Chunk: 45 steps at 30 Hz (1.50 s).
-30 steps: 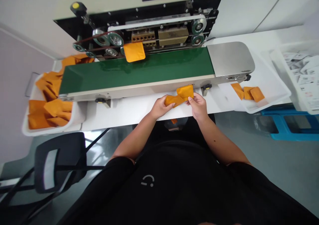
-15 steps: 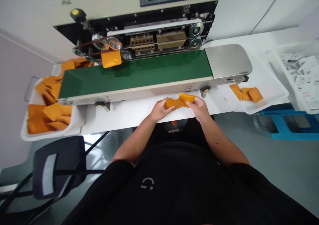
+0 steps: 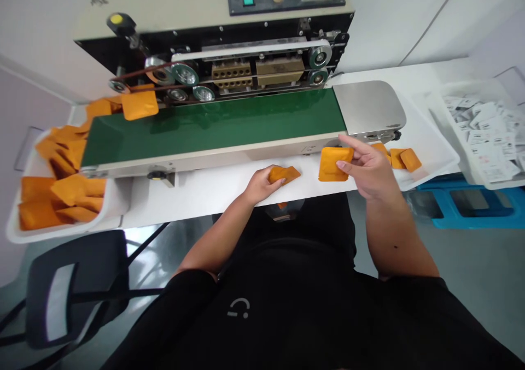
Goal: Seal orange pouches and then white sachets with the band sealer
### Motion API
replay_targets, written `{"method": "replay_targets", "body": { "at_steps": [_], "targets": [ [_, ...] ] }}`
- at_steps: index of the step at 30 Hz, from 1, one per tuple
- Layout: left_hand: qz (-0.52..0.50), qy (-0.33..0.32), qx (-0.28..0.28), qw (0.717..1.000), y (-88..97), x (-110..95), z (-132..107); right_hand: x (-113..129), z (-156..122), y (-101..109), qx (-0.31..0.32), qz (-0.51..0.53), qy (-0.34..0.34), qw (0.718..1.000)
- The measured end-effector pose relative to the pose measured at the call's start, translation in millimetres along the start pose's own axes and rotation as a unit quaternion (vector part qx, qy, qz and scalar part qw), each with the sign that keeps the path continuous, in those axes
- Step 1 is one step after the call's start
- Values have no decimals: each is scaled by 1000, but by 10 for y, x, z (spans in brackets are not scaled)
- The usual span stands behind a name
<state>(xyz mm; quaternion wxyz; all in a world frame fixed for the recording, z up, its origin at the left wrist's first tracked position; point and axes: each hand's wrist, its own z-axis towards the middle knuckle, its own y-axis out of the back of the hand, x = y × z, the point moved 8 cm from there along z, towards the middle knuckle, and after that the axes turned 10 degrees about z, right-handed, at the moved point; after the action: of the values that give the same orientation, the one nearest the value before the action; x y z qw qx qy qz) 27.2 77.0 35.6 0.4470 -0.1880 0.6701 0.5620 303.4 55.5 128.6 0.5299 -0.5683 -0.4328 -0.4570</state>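
Observation:
My left hand [image 3: 259, 184] rests on the white table and pinches an orange pouch [image 3: 284, 174] lying there. My right hand [image 3: 367, 165] holds a second orange pouch [image 3: 333, 163] by its right edge, raised just in front of the conveyor's right end. The green conveyor belt [image 3: 213, 124] of the sealing machine [image 3: 229, 53] runs across behind both hands. One orange pouch [image 3: 139, 105] rides at the belt's left end under the sealing rollers.
A white tray [image 3: 426, 151] at right holds a few orange pouches [image 3: 404, 158]. A white bin [image 3: 61, 195] at left is full of orange pouches. A clear bin of white packets [image 3: 484, 135] stands far right. A black chair [image 3: 74, 288] sits lower left.
My hands have parted: the right hand carried one pouch to the right, the left kept the other on the table. The pouch on the belt travelled left.

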Motion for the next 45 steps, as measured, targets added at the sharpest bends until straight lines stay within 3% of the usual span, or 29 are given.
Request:
{"method": "replay_targets", "body": {
  "at_steps": [4, 8, 16, 25, 27, 32, 35, 40, 45],
  "targets": [
    [9, -3, -4, 1000, 2, 3, 1, 378, 175, 3, 3, -3, 6, 1000],
    [21, -12, -3, 1000, 4, -4, -1, 569, 403, 1, -7, 44, 27, 999],
    [36, -23, -7, 999, -3, 10, -5, 414, 1012, 187, -72, 77, -8, 994],
    [45, -43, -16, 998, 0, -8, 5, 392, 1503, 178, -174, 73, -46, 981],
    [50, -46, -17, 998, 5, -14, 6, 349, 1619, 223, -167, 63, -20, 984],
    [51, -48, -14, 997, 4, -14, 11, 214, 1912, 260, -79, 32, 67, 994],
    [48, -45, -9, 998, -3, -11, 12, 150, 1972, 200, -82, 33, 74, 993],
    [50, -40, -3, 998, -3, -19, 9, 89, 1948, -69, -106, 48, 56, 992],
    [50, -38, -1, 998, 2, -24, 4, 142, 1705, -286, -87, 43, 47, 994]
  ]
}}
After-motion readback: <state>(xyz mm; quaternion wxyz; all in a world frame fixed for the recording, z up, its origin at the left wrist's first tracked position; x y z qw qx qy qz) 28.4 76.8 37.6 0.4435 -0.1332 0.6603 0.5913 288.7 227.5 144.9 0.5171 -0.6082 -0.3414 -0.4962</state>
